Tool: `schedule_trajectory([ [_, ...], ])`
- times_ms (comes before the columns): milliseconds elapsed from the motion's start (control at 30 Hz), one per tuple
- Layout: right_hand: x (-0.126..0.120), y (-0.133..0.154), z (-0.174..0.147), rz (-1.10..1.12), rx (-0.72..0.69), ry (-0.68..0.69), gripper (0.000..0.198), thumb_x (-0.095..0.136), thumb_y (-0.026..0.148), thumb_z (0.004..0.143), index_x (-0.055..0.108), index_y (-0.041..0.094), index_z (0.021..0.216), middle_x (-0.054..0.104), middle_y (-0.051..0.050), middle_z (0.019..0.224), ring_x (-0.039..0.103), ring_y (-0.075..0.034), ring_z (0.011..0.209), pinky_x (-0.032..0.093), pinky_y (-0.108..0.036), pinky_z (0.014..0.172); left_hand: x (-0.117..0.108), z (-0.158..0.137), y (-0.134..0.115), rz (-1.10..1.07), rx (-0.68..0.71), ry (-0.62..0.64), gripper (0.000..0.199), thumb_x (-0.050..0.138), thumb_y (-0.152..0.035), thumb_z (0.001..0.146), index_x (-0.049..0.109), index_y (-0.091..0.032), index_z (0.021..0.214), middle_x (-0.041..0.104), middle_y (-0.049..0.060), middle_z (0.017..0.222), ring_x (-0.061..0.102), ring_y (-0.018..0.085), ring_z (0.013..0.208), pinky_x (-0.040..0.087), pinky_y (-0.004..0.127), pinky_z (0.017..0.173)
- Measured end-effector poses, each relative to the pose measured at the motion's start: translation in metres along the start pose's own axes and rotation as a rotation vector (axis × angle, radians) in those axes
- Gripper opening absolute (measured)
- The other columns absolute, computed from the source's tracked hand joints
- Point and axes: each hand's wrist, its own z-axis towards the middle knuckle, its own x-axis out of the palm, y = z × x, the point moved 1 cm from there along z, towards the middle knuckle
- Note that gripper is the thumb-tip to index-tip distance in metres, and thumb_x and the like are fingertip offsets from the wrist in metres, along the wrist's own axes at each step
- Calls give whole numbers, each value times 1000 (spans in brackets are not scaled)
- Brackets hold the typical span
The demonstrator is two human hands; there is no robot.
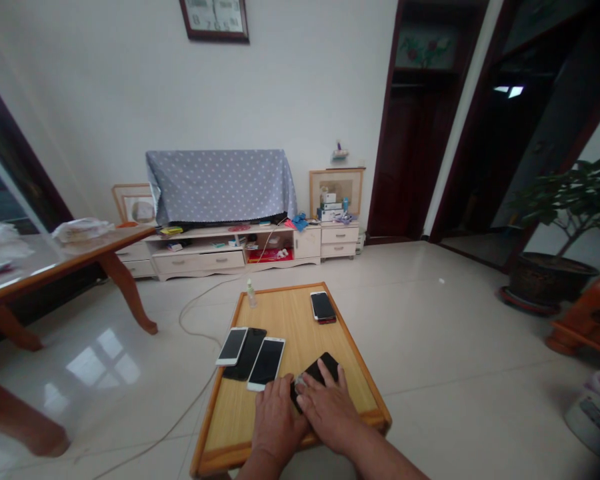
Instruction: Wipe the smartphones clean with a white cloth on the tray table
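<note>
A black phone (330, 363) lies at a slant near the front edge of the small wooden table (293, 310). My left hand (277, 417) is at its near left end, fingers together and bent against it, the thumb side hidden. Across the phone, my right hand (330, 408) presses down with its fingers partly spread. Beneath its fingertips shows a small pale crumpled cloth (299, 381). Just left of my hands is a white phone (267, 363) with a dark screen. Another white phone (232, 346) rests partly on a larger black phone (250, 353).
A white phone (322, 306) lies on a reddish one at the table's far right. A small clear bottle (251, 294) stands at the far left. A cable (183, 320) runs over the floor. A brown table (130, 237) stands left, a potted plant (550, 277) right.
</note>
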Motion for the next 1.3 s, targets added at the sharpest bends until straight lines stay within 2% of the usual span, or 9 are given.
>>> schedule_trajectory([
  [133, -16, -20, 14, -98, 240, -10, 57, 13, 49, 105, 47, 36, 149, 40, 3, 158, 8, -33, 154, -7, -68, 117, -3, 0, -3, 1, 6, -24, 62, 63, -50, 80, 52, -19, 132, 62, 11, 126, 52, 29, 119, 34, 41, 102],
  [200, -17, -21, 14, -112, 284, 10, 60, 9, 50, 104, 44, 35, 150, 36, 3, 160, 6, -32, 154, -7, -68, 117, -3, 0, -2, 6, 9, -38, 61, 62, -50, 81, 52, -19, 133, 62, 11, 127, 52, 29, 120, 34, 41, 103],
  [433, 1, 11, -6, 13, -15, 81, 58, 9, 52, 104, 42, 40, 151, 42, 5, 157, 7, -29, 154, -6, -64, 119, 0, 1, 2, 31, -10, 3, 48, 50, -21, 84, 53, -22, 132, 62, 9, 131, 52, 24, 120, 33, 37, 102],
  [600, -14, -16, 12, -85, 275, -16, 59, 12, 52, 104, 45, 34, 150, 39, 2, 159, 6, -33, 154, -5, -70, 116, -5, 0, -3, 21, -10, -3, 59, 59, -48, 84, 51, -19, 134, 61, 12, 130, 51, 29, 122, 33, 41, 103],
  [667, -13, -18, 15, -104, 328, -30, 60, 13, 53, 104, 45, 32, 150, 37, 0, 159, 6, -34, 154, -5, -71, 116, -4, 0, -4, 25, -14, -13, 62, 61, -49, 82, 51, -19, 135, 61, 12, 131, 51, 29, 123, 32, 41, 104],
  [900, 15, 19, -7, 55, -44, 54, 53, 13, 48, 105, 35, 43, 153, 43, 6, 156, 12, -27, 154, -4, -66, 119, 4, 0, 6, 64, -23, 29, 57, 51, -21, 83, 47, -20, 140, 59, 11, 138, 51, 25, 125, 31, 37, 105],
  [1133, -14, -21, 11, -100, 328, -41, 61, 11, 53, 104, 45, 32, 150, 38, 3, 159, 8, -34, 154, -2, -71, 117, 3, -2, 2, 51, 1, -43, 67, 59, -48, 83, 47, -17, 140, 58, 13, 138, 50, 30, 127, 31, 42, 108],
  [1200, -10, -18, 9, -103, 314, -31, 61, 11, 53, 104, 44, 33, 151, 38, 2, 159, 7, -33, 154, 0, -72, 116, 3, -2, 3, 51, -2, -42, 65, 59, -46, 83, 47, -17, 140, 59, 13, 137, 50, 29, 126, 31, 42, 108],
  [1300, 8, 2, -4, -21, 111, 29, 58, 10, 51, 104, 41, 39, 151, 39, 5, 158, 9, -30, 154, 2, -70, 118, 5, 0, 5, 62, -17, -11, 58, 54, -28, 83, 47, -18, 140, 60, 12, 136, 51, 26, 125, 31, 40, 107],
])
